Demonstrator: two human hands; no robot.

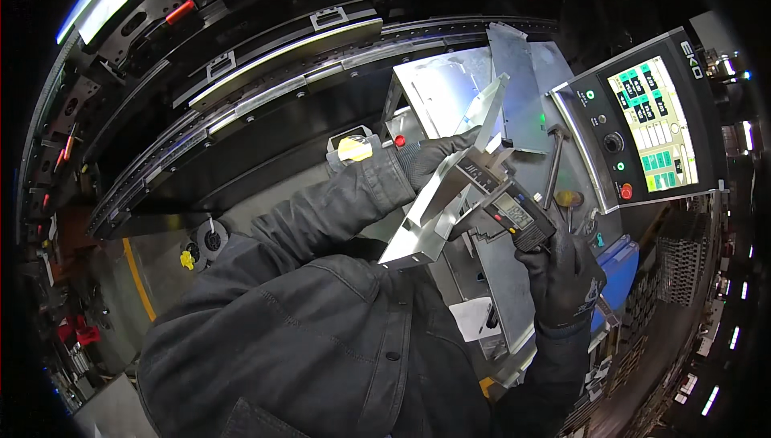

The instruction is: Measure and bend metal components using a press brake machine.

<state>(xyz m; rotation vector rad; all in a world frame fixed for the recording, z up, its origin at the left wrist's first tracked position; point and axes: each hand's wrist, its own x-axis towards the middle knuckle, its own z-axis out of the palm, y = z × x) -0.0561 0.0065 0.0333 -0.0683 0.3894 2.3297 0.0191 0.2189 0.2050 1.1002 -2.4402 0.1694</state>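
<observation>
My left hand (438, 157), in a dark glove, grips a long bent sheet-metal part (419, 225) from its far-left side. The part is held tilted in front of my chest, its flanges bright with reflected light. My gloved right hand (564, 273) is closed round the body of a black digital caliper (522, 217) with a lit display. The caliper's jaws reach to the metal part near its middle; whether they touch both sides of it cannot be made out.
A control panel (598, 133) with a bright screen stands at the right. A hammer (554, 169) and flat metal sheets (514, 77) lie on the bench behind the caliper. White paper (472, 319) lies below, blue sheets (617, 265) at right. A long machine beam (281, 101) spans the far left.
</observation>
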